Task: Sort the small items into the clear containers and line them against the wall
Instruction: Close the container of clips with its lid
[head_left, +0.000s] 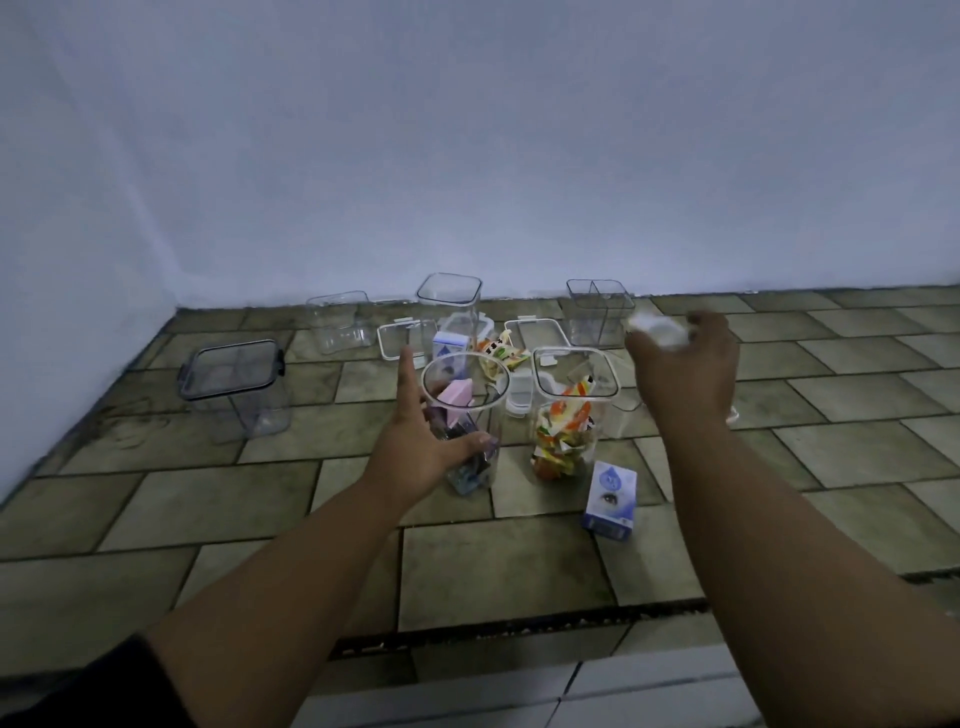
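My left hand (415, 441) is spread wide against a tall jar (465, 415) of small items, my right hand (685, 364) grips something white and blurred, bare floor (493, 566) beneath both wrists.

The left hand (421, 441) was spread open around a tall jar (465, 415) holding a pink block (456, 397) and dark items, thumb on its near face. The right hand (685, 369) was raised, gripping a blurred white object (655, 327). A second jar (569, 410) held orange sachets (563, 441). A blue box (610, 500) stood just before it on the tiled floor (498, 566). Empty containers (600, 312) stood near the wall (467, 156); a lidded container (236, 387) sat apart at left.
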